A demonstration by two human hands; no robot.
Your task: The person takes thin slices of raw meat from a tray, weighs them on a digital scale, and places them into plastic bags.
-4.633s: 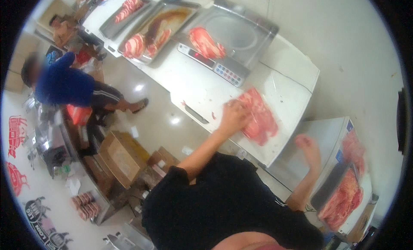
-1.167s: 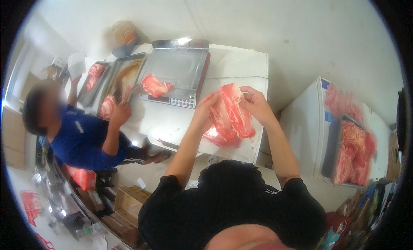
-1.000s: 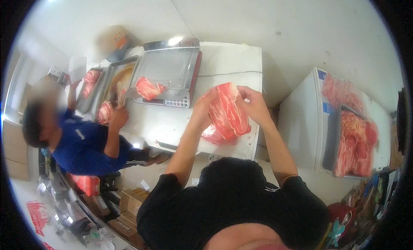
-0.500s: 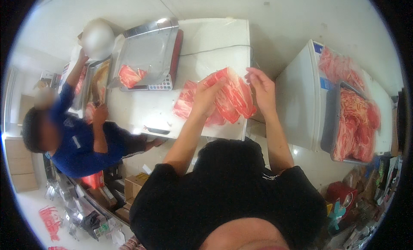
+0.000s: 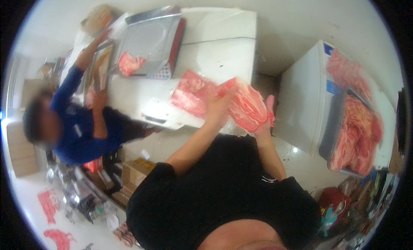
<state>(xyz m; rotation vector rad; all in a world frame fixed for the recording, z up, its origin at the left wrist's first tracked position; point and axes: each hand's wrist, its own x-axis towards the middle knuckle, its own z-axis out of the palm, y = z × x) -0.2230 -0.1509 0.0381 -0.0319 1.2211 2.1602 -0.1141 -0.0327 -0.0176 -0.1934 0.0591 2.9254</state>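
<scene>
The slices (image 5: 246,104) are held in the air over the near right corner of the table (image 5: 215,62), partly past its right edge. Their left side is gripped by the left hand (image 5: 219,110), with the fingers clamped on the slices, though the fingertips are blurred. Their lower right side is supported by the right hand (image 5: 264,126); its fingers are partly covered by the slices, so it cannot be told whether they are bent or straight.

Just left of the left hand, flat meat (image 5: 187,95) is laid on the table, near the near edge. Into that edge, farther left, a slot (image 5: 154,119) is cut. Toward the far edge, left of the middle, a scale (image 5: 150,43) is placed, and a folded piece (image 5: 130,63) is carried on its near left part. From the scale a cord (image 5: 217,41) is run to the right edge.

Left of the scale a tray (image 5: 102,65) is set, and over it an arm is stretched by a co-worker (image 5: 88,131) in blue, by whom the near left part of the table is flanked.

Well apart to the right, a freezer (image 5: 297,97) is seen; on its top a pan (image 5: 331,125) is heaped with strips (image 5: 355,136), and bagged meat (image 5: 346,71) is laid just beyond.
</scene>
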